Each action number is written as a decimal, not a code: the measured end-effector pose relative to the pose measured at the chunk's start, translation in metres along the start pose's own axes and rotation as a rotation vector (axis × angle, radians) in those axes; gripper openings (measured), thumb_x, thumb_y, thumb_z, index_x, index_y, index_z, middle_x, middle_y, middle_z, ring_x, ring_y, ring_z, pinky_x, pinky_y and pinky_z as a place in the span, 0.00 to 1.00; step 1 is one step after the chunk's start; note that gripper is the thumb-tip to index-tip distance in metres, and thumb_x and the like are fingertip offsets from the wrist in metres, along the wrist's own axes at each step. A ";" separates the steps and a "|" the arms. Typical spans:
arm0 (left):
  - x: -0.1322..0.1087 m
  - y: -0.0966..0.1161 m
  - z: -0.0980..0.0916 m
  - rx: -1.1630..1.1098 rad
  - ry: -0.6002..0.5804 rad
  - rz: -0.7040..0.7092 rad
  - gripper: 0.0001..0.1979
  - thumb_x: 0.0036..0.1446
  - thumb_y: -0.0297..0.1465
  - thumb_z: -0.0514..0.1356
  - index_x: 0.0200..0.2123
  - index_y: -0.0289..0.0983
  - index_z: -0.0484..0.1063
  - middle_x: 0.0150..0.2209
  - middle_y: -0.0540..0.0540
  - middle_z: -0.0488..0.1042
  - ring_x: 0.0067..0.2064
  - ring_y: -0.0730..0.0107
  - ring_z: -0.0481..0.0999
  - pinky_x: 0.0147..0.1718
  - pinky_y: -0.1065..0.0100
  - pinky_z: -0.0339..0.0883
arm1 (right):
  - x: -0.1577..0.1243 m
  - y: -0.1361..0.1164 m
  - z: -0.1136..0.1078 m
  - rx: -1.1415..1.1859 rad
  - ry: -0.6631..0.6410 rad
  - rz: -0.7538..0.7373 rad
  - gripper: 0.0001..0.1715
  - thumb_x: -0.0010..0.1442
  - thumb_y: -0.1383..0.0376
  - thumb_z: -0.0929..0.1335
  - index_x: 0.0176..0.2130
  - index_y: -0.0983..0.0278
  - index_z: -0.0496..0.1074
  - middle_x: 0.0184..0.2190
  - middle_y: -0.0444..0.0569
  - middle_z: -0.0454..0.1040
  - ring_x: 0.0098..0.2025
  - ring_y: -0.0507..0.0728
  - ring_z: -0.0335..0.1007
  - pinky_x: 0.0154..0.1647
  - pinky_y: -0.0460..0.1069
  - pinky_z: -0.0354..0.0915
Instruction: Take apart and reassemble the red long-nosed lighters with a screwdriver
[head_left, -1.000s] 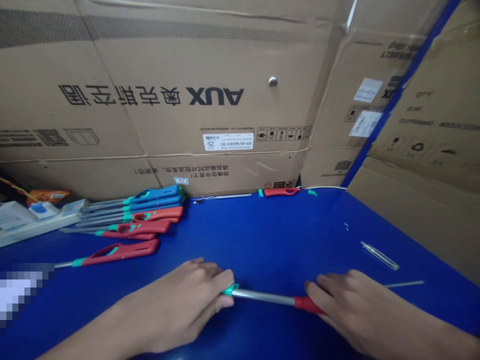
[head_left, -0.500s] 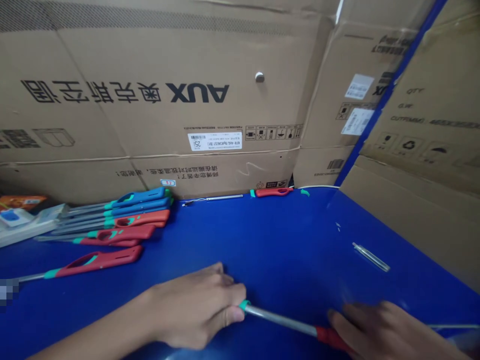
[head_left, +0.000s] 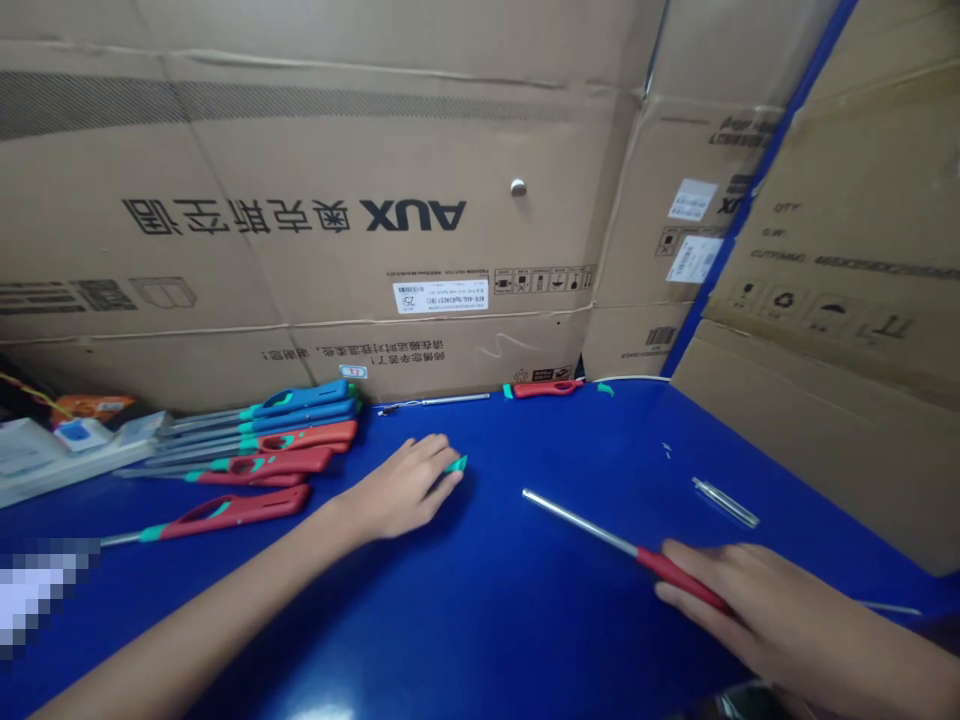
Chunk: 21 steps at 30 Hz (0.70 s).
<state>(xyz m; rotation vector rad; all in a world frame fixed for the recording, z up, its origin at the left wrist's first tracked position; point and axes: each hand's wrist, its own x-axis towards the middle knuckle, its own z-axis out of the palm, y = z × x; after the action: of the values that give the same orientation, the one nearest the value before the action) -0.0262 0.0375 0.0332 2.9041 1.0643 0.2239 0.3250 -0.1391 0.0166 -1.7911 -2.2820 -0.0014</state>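
Observation:
My left hand [head_left: 409, 488], low over the blue table, has its fingers closed on a small teal plastic piece [head_left: 456, 464] that pokes out past the fingertips. My right hand [head_left: 750, 590] grips a thin metal rod with a red handle [head_left: 581, 525]; its bare end points up and left, apart from the left hand. Whether the handle belongs to a lighter is hidden by my palm. Beyond the left forearm lies a red long-neck lighter [head_left: 236, 508] with a teal collar. Behind it several red, orange and blue lighters [head_left: 304, 437] lie in a stack.
Cardboard panels [head_left: 315, 130] stand behind and to the right. Along the back edge lie a thin metal rod with wires [head_left: 454, 399], a red handle shell [head_left: 544, 388] and a teal scrap [head_left: 605, 389]. Clear tubes [head_left: 726, 503] lie at right. A white power strip [head_left: 82, 460] is far left.
My left hand has moved up and away from my right, taking the teal piece off the rod's end. The rod's tip is now bare. The view has shifted slightly.

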 end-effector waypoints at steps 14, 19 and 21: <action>0.126 0.007 0.011 -0.192 0.131 -0.142 0.15 0.67 0.36 0.53 0.51 0.34 0.69 0.47 0.41 0.73 0.46 0.62 0.75 0.45 0.58 0.71 | 0.064 -0.027 0.006 -0.284 -0.172 -0.147 0.17 0.68 0.53 0.60 0.39 0.61 0.69 0.28 0.49 0.76 0.28 0.63 0.75 0.26 0.51 0.55; 0.033 0.035 0.006 -0.288 -0.064 0.142 0.17 0.60 0.44 0.59 0.47 0.39 0.73 0.41 0.46 0.77 0.42 0.63 0.76 0.41 0.67 0.69 | 0.102 -0.055 0.012 -0.135 -0.186 -0.265 0.15 0.66 0.53 0.61 0.38 0.61 0.68 0.30 0.49 0.75 0.30 0.60 0.73 0.28 0.50 0.56; 0.002 0.036 0.008 -0.274 -0.073 0.121 0.09 0.63 0.33 0.57 0.42 0.36 0.74 0.37 0.45 0.76 0.40 0.64 0.76 0.40 0.66 0.69 | 0.121 -0.071 0.016 -0.079 -0.187 -0.338 0.15 0.65 0.53 0.63 0.38 0.61 0.69 0.32 0.49 0.74 0.32 0.61 0.73 0.30 0.50 0.58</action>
<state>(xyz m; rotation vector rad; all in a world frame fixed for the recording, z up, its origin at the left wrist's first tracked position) -0.0008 0.0110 0.0283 2.7085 0.7789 0.2443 0.2277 -0.0386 0.0339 -1.4718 -2.7274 0.0179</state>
